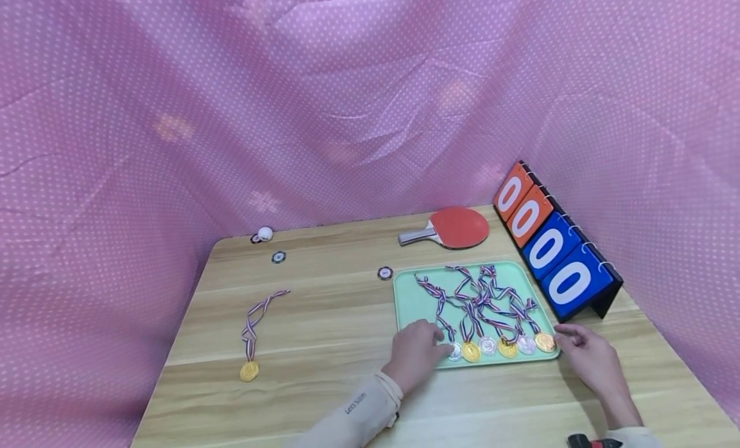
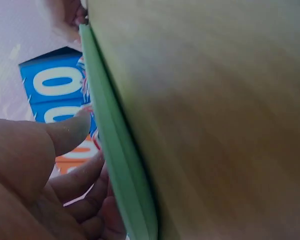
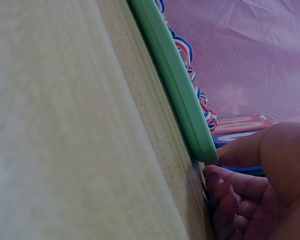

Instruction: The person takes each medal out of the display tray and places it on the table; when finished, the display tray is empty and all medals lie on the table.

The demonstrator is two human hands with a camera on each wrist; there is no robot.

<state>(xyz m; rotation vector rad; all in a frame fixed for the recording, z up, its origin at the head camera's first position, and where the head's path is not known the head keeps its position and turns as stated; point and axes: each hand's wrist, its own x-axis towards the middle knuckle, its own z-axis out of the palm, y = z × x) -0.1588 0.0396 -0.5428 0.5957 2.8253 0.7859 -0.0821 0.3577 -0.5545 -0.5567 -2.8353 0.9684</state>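
Observation:
A light green tray holds several medals with striped ribbons; the discs line its front edge and the ribbons trail toward the back. My left hand is over the tray's front left part, its thumb right by the leftmost silver medal. Between that thumb and the fingers a gap shows in the left wrist view. At the front right corner, my right hand has thumb and curled forefinger on either side of the tray's edge, near the rightmost bronze-coloured medal.
A gold medal with its ribbon lies apart on the left. Behind the tray is a red table tennis bat; a flip scoreboard stands at right. Round chips and a white ball are farther back. A black-and-red object shows at the front edge.

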